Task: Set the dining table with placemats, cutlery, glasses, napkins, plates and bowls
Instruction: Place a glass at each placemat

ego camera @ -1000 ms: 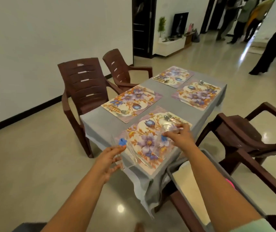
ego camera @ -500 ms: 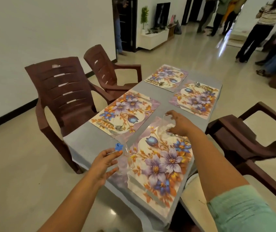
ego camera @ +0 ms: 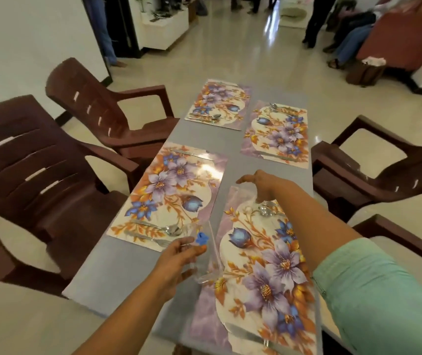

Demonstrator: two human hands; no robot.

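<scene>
Four floral placemats lie on the grey table (ego camera: 117,272): near right (ego camera: 263,278), near left (ego camera: 169,196), far left (ego camera: 217,103), far right (ego camera: 276,134). Cutlery lies on each, with spoons (ego camera: 266,208) just under my right wrist. My left hand (ego camera: 176,262) grips a clear glass (ego camera: 206,262) with a blue sticker, held between the two near mats. My right hand (ego camera: 263,185) reaches over the far end of the near right mat, its fingers closed from above on a second clear glass (ego camera: 247,198), which is faint and hard to see.
Brown plastic chairs stand on the left (ego camera: 33,175) (ego camera: 107,111) and on the right (ego camera: 384,170) (ego camera: 397,239). A knife (ego camera: 251,336) lies at the near end of the near right mat. Several people stand and sit at the far end of the room.
I have moved closer over the table. My right hand has carried its glass forward to the far end of the near right mat. My left hand still holds the stickered glass.
</scene>
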